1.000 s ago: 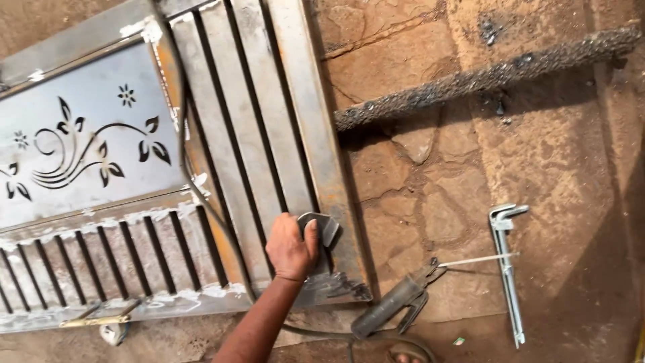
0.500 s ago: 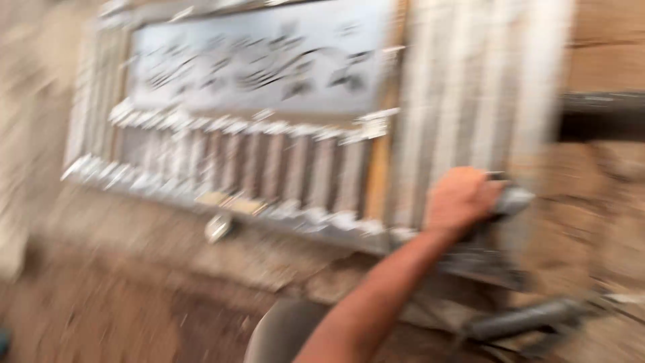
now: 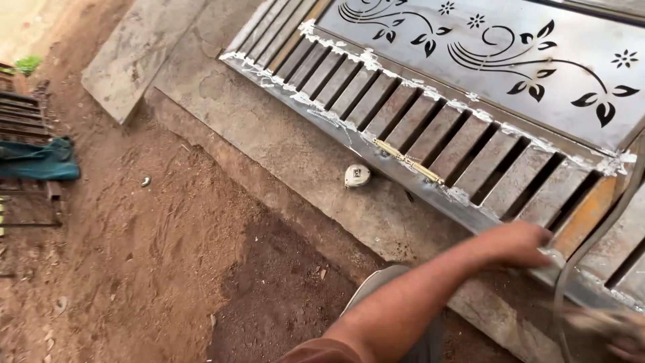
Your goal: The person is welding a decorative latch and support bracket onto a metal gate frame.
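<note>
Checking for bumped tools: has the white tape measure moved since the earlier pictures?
No. The tape measure lies on the concrete slab just off the gate edge, beside the brass-coloured bolt, as before; only the camera swung.

camera: one only, worn on the person's head
where it looks from: above, standing height, over the person's own arm
way it faces: down and a bit forward, toward the gate (image 3: 470,87) lying flat on the slab (image 3: 282,134)
tilt: the picture is turned, so the gate runs slanted from top middle to bottom right
how near: the arm is close at the bottom; the gate is near; the dirt (image 3: 154,228) on the left is farther off
near edge: the hand (image 3: 517,243) sits low on the right, a bit blurred
far edge: a green cloth (image 3: 37,161) at the left side
shared view: none, there is just this one view
</note>
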